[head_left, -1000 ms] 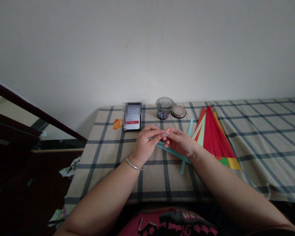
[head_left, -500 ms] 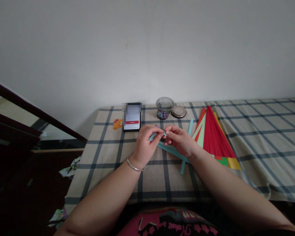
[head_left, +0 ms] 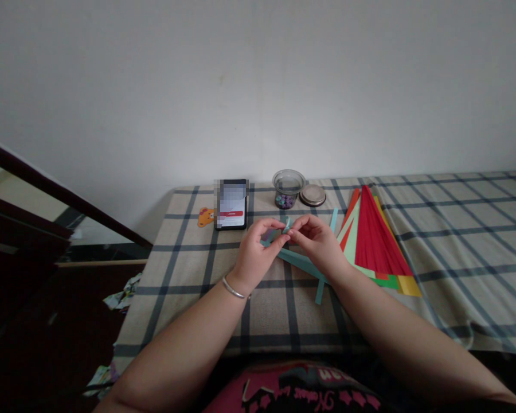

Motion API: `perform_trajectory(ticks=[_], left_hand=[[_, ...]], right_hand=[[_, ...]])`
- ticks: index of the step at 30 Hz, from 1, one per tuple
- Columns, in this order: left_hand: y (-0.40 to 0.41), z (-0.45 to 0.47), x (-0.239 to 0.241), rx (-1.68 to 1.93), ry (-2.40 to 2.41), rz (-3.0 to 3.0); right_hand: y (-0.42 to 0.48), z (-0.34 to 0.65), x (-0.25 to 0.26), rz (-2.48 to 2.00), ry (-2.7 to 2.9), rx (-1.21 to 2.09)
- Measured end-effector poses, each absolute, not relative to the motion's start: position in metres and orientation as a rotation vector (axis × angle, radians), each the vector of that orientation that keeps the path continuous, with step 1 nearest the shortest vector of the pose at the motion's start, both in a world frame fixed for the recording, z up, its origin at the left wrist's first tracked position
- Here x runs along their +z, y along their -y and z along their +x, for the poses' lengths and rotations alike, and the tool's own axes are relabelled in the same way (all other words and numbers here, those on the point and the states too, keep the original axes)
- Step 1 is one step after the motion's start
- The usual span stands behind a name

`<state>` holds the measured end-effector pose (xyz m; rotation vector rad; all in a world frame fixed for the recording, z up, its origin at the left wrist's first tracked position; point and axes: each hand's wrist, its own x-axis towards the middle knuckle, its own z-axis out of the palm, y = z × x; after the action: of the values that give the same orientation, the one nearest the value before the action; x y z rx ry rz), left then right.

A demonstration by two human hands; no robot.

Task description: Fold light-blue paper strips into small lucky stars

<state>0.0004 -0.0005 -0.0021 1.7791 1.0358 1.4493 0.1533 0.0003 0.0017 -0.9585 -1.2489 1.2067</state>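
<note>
Between my fingertips, just above the table, is a small light-blue paper strip point(head_left: 287, 225), bent into a curl at its upper end. My left hand point(head_left: 260, 244) pinches it from the left, with a silver bangle on that wrist. From the right, my right hand point(head_left: 316, 241) pinches the same strip, thumb and fingers pressed together. Beneath both hands, longer light-blue paper strips point(head_left: 301, 261) lie crossed on the checked cloth. My hands hide part of them.
A clear cup point(head_left: 288, 189) holds small purple and blue pieces, beside a round lid point(head_left: 313, 195). A phone point(head_left: 232, 205) lies by an orange bear cutout point(head_left: 205, 217). Red paper strips point(head_left: 374, 244) fan out at right over green, orange and yellow ones. The checked tablecloth point(head_left: 468, 246) extends rightward.
More of the pinched strip shows now, its curl standing up above my fingertips. My right hand has turned slightly; both hands stay in nearly the same place.
</note>
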Motion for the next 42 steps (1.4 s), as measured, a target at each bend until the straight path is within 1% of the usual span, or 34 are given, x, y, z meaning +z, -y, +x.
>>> perform_trajectory(ticks=[5,8,12,21,27,36,42], left_hand=[[-0.002,0.002,-0.005,1.482,-1.015,1.673],[-0.002,0.001,-0.007,1.479,-1.037,1.691],[-0.001,-0.001,-0.004,1.466,-1.083,1.862],[0.001,-0.002,0.01,1.512,-0.975,2.282],[0.0,-0.004,0.012,1.584,-0.929,2.308],[0.002,-0.007,0.016,1.505,-0.825,2.407],[0.002,-0.006,0.012,1.553,-0.859,2.373]], right_hand=[[-0.001,0.152,0.005,-1.01,1.232,1.235],[-0.001,0.153,0.009,-1.045,1.202,1.349],[0.001,0.153,0.014,-1.008,1.142,1.458],[0.0,0.153,0.014,-1.041,1.009,1.47],[-0.003,0.154,0.011,-0.956,0.965,1.565],[-0.004,0.155,0.011,-0.87,0.802,1.819],[-0.004,0.157,0.011,-0.867,0.827,1.845]])
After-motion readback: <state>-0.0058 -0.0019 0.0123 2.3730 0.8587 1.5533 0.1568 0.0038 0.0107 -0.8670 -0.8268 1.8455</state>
